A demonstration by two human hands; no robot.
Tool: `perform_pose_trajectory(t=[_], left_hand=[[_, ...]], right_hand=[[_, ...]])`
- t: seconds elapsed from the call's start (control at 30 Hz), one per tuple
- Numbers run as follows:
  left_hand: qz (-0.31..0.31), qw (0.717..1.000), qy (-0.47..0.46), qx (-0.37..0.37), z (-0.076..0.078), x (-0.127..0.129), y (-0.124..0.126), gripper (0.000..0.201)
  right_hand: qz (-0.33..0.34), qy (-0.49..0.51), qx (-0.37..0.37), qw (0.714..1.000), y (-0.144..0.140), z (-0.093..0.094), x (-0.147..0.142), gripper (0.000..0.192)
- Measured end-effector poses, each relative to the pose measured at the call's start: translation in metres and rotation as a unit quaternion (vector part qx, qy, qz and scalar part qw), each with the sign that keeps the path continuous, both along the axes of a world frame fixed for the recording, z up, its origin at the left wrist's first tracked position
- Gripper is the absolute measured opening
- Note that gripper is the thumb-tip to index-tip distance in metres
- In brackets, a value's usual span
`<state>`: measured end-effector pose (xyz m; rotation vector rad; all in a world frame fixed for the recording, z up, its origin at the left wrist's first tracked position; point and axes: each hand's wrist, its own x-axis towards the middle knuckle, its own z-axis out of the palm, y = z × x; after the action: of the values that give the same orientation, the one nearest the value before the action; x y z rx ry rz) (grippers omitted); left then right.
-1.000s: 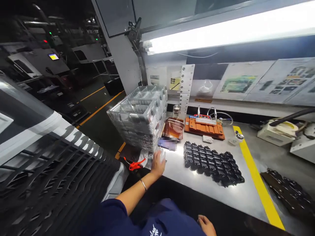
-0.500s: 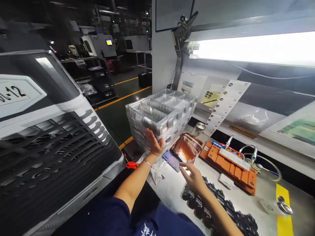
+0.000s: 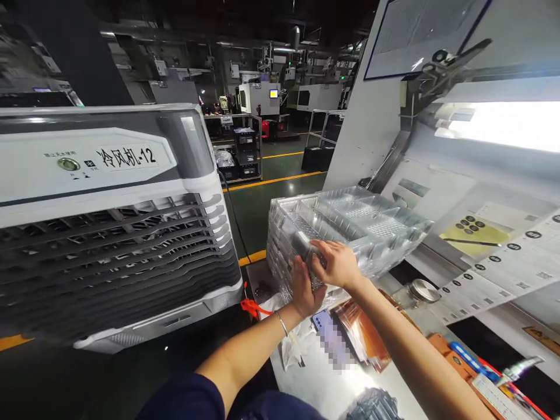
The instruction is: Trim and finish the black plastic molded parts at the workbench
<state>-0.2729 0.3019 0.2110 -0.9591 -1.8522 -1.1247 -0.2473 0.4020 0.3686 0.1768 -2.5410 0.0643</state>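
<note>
A stack of clear plastic trays [image 3: 376, 248] stands at the back left of the bench, the top one divided into compartments. My left hand [image 3: 307, 287] rests against the stack's near corner, fingers stretched upward. Just above it, my right hand [image 3: 336, 263] has its fingers bent over the top tray's near rim; the fingertips are partly hidden. In front of the stack lie a purple phone [image 3: 335, 344], partly blurred out, and an amber plastic-lined box [image 3: 365, 332].
A large air cooler [image 3: 131, 233] stands left of the bench. A glass jar with a metal lid [image 3: 424, 290] is right of the stack. Dark parts [image 3: 374, 403] lie at the near edge; an orange fixture [image 3: 455, 356] is at right. A red-handled tool [image 3: 252, 307] lies by the left edge.
The view has swung left. My right hand has moved from beside the phone up to the top tray's rim. My left hand stays against the stack's corner.
</note>
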Motion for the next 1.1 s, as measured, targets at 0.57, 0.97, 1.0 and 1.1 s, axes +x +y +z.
perform_pose_trajectory(t=[0.57,0.97,1.0,1.1], left_hand=[[-0.097,0.995,0.029,0.006,0.034,-0.024,-0.024,0.073],[-0.143,0.985,0.092,0.036,0.019,-0.036,-0.010,0.080],[-0.139,0.985,0.094,0.029,0.019,-0.036,-0.011,0.074],[-0.116,0.990,0.077,-0.018,0.019,-0.035,-0.011,0.053]], right_hand=[[0.016,-0.102,-0.062,0.993,0.018,0.066,-0.012,0.032],[0.022,-0.178,-0.087,0.980,0.031,0.079,-0.021,0.043],[0.002,-0.174,-0.102,0.979,0.037,0.088,-0.028,0.048],[-0.094,-0.152,-0.152,0.972,0.049,0.128,-0.055,0.061]])
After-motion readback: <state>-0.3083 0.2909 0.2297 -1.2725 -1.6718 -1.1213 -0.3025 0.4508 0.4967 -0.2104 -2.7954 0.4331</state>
